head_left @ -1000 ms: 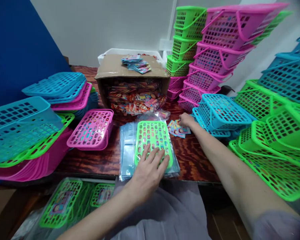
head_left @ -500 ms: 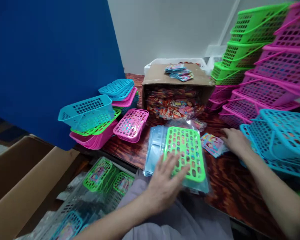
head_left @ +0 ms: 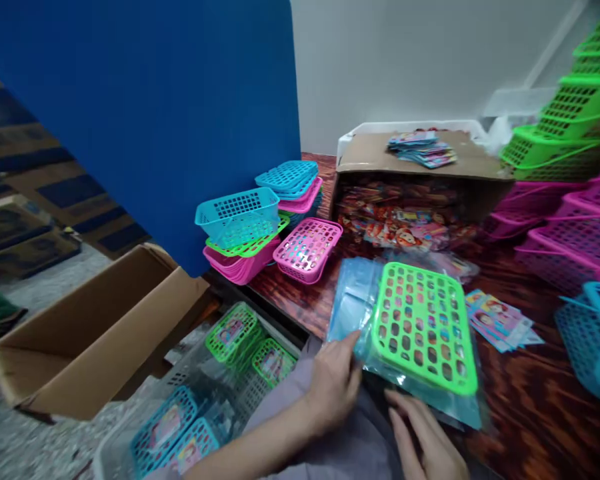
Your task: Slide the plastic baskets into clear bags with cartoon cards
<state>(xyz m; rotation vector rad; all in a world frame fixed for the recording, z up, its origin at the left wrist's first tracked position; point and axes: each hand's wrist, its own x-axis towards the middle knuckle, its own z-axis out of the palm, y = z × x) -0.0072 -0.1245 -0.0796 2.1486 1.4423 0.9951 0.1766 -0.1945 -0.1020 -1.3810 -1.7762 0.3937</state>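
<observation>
A green perforated basket lid lies inside a clear plastic bag on the table in front of me. My left hand is at the bag's near left corner, thumb and forefinger closed on its edge. Just below the near edge of the bag is my right hand, its fingers apart and holding nothing visible. Under the bag's left side lies a stack of flat blue plastic bags. Several printed cards are fanned out to the right.
At the back stands a cardboard box of printed packets, cards on its flap. Blue baskets and a pink basket are at left; green baskets tower at right. A bin of bagged baskets and an open carton are lower left.
My view has swung left. My right hand has left the printed cards and come to the bag's near edge. The left hand has slid from the lid to the bag's left corner.
</observation>
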